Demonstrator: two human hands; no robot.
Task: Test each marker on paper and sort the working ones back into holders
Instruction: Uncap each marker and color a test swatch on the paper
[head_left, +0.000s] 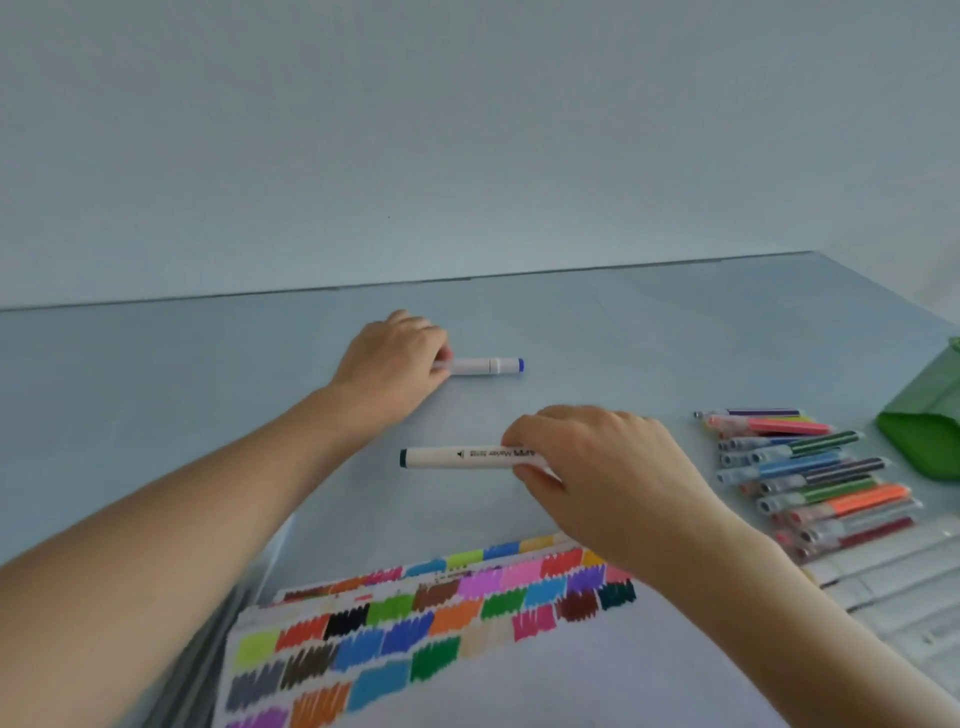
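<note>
My left hand (397, 358) reaches far across the table and its curled fingers hold one end of a white marker with a blue cap (488, 365), which lies flat on the table. Nearer to me, my right hand (602, 467) pinches a white marker with a dark green cap (457, 457) that points left, level and just above the table. The test paper (467, 639) lies at the bottom, covered with several coloured scribble patches.
A row of several thin coloured pens (810, 478) lies at the right. White markers (893, 577) lie below them. A green holder (930, 421) stands at the right edge. The pale blue table (156, 374) ends at a wall behind.
</note>
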